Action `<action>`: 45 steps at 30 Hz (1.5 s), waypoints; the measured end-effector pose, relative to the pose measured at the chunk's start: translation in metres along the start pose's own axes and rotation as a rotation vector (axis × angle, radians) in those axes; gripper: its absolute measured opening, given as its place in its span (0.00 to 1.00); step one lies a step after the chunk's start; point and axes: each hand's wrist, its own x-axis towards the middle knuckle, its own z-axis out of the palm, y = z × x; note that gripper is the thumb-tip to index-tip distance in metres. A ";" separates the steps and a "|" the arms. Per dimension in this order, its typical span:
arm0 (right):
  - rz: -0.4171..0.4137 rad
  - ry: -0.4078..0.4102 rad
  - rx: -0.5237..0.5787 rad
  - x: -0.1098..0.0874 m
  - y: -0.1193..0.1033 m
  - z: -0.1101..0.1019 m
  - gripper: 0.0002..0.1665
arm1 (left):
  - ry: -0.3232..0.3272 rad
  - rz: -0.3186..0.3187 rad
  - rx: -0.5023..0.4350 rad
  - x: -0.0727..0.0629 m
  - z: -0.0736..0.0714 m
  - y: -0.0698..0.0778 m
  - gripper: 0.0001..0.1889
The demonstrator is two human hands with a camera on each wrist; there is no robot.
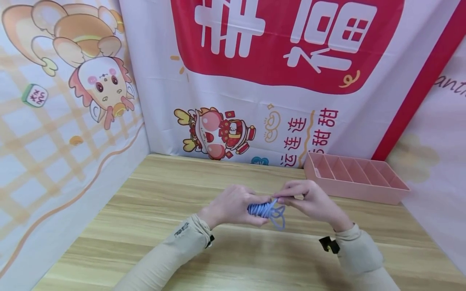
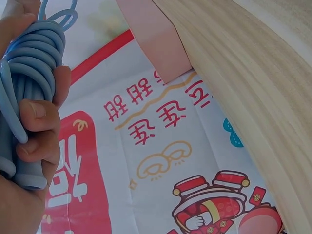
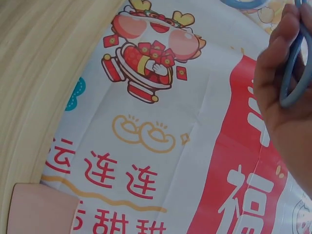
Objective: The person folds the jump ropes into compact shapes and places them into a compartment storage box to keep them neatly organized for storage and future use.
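Note:
A blue jump rope [image 1: 259, 209] is wound into a tight bundle above the table, with loose loops [image 1: 278, 218] sticking out at its right end. My left hand [image 1: 233, 205] grips the bundle. In the left wrist view, coils of the rope [image 2: 41, 51] wrap around folded strands, and the ends of two handles [image 2: 30, 179] show below the curled fingers [image 2: 36, 114]. At the loop end, my right hand [image 1: 309, 200] pinches the rope between thumb and fingers. Part of a loop [image 3: 291, 90] shows against that hand in the right wrist view.
A pink divided box [image 1: 356, 190] stands at the back right of the wood-grain table [image 1: 174, 186]. Printed cloth walls [image 1: 156, 101] rise behind and at both sides. A dark band piece [image 1: 329, 245] hangs at the right wrist.

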 end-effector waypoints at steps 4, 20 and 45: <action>0.015 0.081 -0.076 0.001 0.003 0.003 0.14 | 0.026 -0.007 -0.041 0.000 -0.001 -0.002 0.29; 0.134 0.055 -0.125 -0.003 0.019 0.009 0.13 | 0.098 0.017 -0.031 0.002 -0.003 0.003 0.29; 0.424 -0.095 0.196 -0.015 0.046 -0.004 0.17 | 0.222 0.056 -0.230 0.001 -0.004 -0.002 0.25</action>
